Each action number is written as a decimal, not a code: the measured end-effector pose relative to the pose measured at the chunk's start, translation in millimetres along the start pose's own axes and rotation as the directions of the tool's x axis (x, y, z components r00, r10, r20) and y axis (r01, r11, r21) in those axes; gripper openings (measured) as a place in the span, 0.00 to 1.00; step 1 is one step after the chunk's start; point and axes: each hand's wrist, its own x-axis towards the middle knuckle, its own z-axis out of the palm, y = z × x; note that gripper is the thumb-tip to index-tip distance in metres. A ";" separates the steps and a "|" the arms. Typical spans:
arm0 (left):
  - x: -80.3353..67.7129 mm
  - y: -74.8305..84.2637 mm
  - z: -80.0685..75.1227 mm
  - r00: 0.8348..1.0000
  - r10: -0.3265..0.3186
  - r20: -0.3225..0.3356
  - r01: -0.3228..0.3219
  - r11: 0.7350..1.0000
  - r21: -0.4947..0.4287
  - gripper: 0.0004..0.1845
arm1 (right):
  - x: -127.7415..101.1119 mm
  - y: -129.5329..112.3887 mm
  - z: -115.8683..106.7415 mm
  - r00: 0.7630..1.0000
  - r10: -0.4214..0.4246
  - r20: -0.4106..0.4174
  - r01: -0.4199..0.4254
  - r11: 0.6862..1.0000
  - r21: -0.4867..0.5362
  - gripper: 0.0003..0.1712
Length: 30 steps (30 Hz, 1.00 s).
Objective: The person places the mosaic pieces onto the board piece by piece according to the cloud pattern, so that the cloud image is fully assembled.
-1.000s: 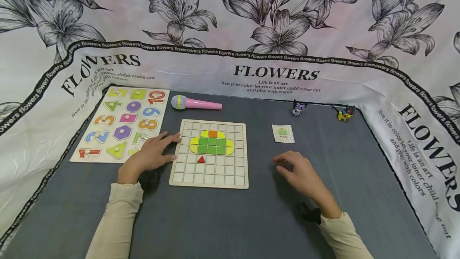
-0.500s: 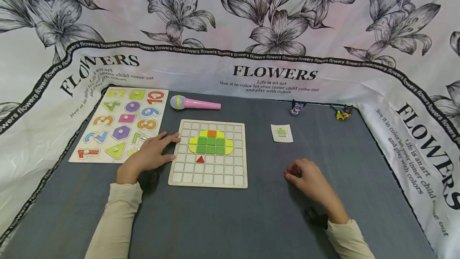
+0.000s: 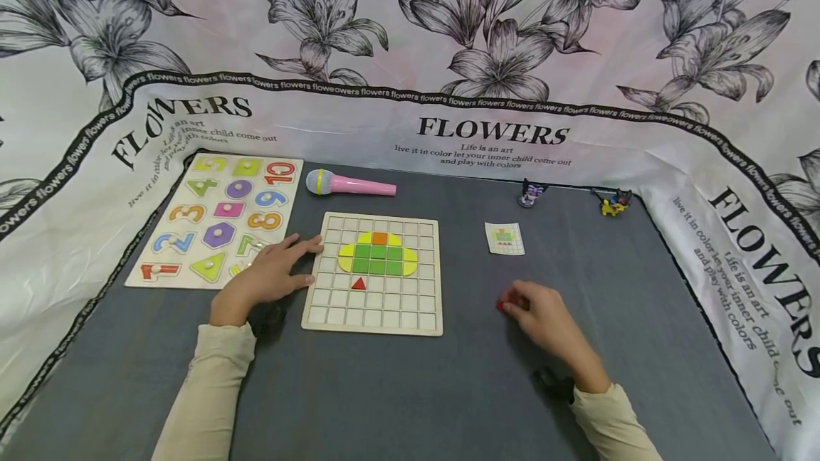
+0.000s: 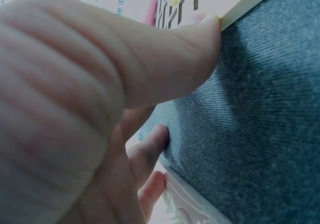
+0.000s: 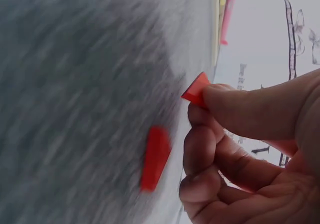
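My left hand (image 3: 265, 279) rests with extended fingers against the left edge of a square wooden grid board (image 3: 384, 318); in the left wrist view the thumb touches its rim. On the board, green square tiles (image 3: 378, 260), yellow rounded tiles (image 3: 345, 258) and an orange square tile (image 3: 379, 238) form a shape, with one red triangle tile (image 3: 359, 284) below. My right hand (image 3: 541, 319), right of the board, pinches a small red triangular tile (image 5: 197, 89) between thumb and fingers. Another red tile (image 5: 156, 159) lies on the cloth below that hand.
Beyond the board lies a pink toy microphone (image 3: 352, 184). A number-and-shape puzzle board (image 3: 214, 221) is partly under my left hand. A small pattern card (image 3: 505, 239) lies ahead of my right hand, with two small figurines (image 3: 531, 193) farther back.
My right hand has drawn back toward me from near the card, and a red tile now shows between its fingertips. Over the last half second it shifted slightly left. My left hand stays put.
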 end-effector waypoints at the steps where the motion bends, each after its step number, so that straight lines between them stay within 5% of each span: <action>1: -0.2 -0.2 -0.1 1.000 0.001 0.000 -0.001 1.000 0.004 0.35 | 2.0 -2.4 1.2 1.000 -0.002 -0.001 0.002 1.000 0.012 0.11; 30: 1.5 -4.0 2.1 1.000 -0.019 0.001 0.019 1.000 0.004 0.39 | 80.5 -79.7 57.9 0.970 -0.202 0.134 0.173 0.964 0.204 0.07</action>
